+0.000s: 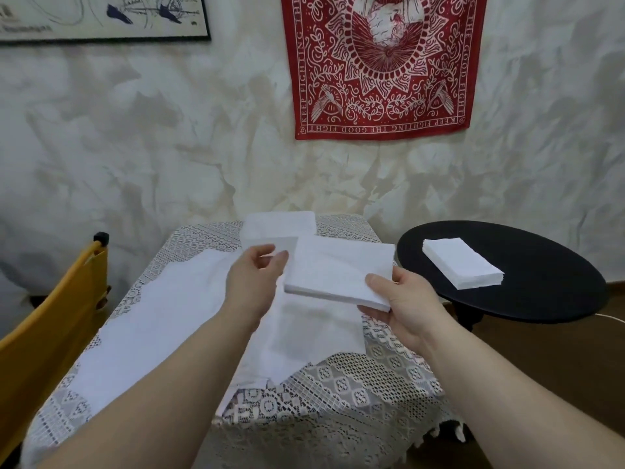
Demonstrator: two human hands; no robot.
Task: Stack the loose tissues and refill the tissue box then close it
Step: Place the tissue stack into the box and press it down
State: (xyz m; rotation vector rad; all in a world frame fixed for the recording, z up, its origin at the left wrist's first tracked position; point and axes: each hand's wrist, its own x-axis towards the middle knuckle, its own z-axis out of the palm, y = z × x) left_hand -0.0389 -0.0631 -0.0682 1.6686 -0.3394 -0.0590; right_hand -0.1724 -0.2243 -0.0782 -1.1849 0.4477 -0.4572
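Observation:
My right hand (402, 302) grips the near right corner of a flat white stack of tissues (338, 272) and holds it tilted above the lace-covered table (372, 377). My left hand (253, 282) hovers at the stack's left edge, fingers loosely curved, and holds nothing that I can see. Behind the stack, at the table's far edge, sits a white boxy shape (280, 226), probably the tissue box; its opening is hidden. A second neat tissue stack (461, 262) lies on the black round side table (548, 279) to the right.
White cloth or tissue sheets (162, 309) spread across the lace table under my arms. A yellow chair (50, 319) stands close on the left. A wall with a red bandana (382, 62) rises right behind the table.

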